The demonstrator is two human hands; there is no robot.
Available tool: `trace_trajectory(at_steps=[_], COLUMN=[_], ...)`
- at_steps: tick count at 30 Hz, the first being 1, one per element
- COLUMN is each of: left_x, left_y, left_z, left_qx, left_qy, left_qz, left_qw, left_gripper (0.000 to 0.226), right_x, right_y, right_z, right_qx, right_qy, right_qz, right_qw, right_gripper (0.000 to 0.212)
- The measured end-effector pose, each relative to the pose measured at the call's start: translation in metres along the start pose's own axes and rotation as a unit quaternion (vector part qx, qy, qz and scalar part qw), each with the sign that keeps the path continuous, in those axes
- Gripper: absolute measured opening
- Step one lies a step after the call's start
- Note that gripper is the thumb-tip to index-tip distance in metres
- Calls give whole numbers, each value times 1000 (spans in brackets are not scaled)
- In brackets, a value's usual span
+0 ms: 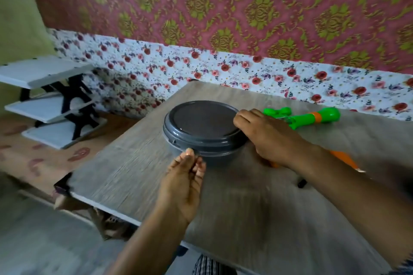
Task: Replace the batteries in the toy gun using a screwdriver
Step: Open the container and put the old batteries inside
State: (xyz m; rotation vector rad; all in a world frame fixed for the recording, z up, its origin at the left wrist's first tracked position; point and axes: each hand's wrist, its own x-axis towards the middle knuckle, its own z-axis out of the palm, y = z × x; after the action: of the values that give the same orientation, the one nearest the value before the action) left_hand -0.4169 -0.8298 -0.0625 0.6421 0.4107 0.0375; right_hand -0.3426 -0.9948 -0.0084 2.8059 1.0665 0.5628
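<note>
Head view showed your toy gun lying on the grey wood-grain table, toward its far right, just behind your right hand. It was bright green plastic with an orange band near its rounded end; your hand hid part of it. That hand's curled fingers gripped the far rim of a round grey lidded container. Your left hand touched the container's near rim with thumb and fingertips, the fingers nearly straight. An orange object showed partly behind your right forearm; motion blur hid its shape.
</note>
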Motion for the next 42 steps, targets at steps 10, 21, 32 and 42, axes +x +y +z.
trace_trajectory(at_steps=[10, 21, 32, 42], left_x=[-2, 78, 85, 74], left_y=[-5, 50, 33, 34], left_z=[-14, -30, -28, -23], left_qx=[336, 684, 609, 642], left_qy=[-62, -180, -196, -158], left_qz=[119, 322, 370, 306], left_qw=[932, 629, 674, 685], left_gripper=[27, 145, 144, 145], right_x=[49, 51, 44, 59], right_y=[-57, -65, -57, -27], right_z=[-8, 19, 41, 4], right_qx=[116, -11, -38, 21], right_qy=[-168, -62, 38, 99], right_qz=[51, -5, -59, -99], right_qw=[978, 998, 997, 990], right_gripper=[70, 66, 49, 49])
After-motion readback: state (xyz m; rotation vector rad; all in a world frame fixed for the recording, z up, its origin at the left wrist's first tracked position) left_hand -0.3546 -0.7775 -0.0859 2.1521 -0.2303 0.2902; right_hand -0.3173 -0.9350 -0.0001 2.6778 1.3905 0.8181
